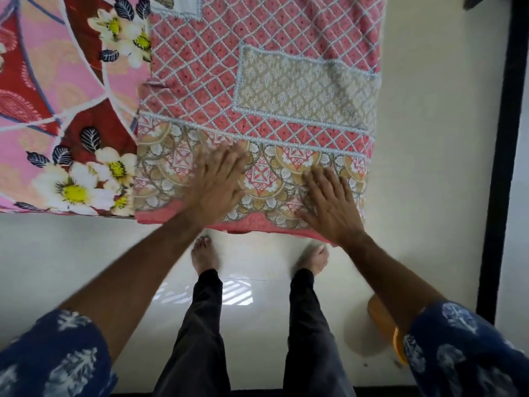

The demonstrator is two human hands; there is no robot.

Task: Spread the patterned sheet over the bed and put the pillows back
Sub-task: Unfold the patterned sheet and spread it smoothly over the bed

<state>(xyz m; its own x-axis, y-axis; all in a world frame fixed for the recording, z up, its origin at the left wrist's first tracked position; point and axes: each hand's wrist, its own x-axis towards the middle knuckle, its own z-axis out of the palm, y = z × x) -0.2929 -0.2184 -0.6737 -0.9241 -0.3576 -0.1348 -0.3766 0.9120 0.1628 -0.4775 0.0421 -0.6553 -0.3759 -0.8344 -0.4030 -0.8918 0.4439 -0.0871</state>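
A folded patterned sheet (pixel 257 81), pink with a pale lattice and a beige panel, lies on the right part of the bed. Its ornate border runs along the near edge. Beneath it, a floral bed cover (pixel 65 110) in pink and red with white flowers is spread to the left. My left hand (pixel 214 181) lies flat on the sheet's border with fingers straight. My right hand (pixel 332 204) presses flat on the border near the sheet's right corner. No pillows are in view.
I stand barefoot on a glossy cream floor (pixel 257 296) at the bed's near edge. An orange object (pixel 386 325) sits on the floor at the right, partly behind my right arm. A dark vertical frame (pixel 498 167) runs along the right side.
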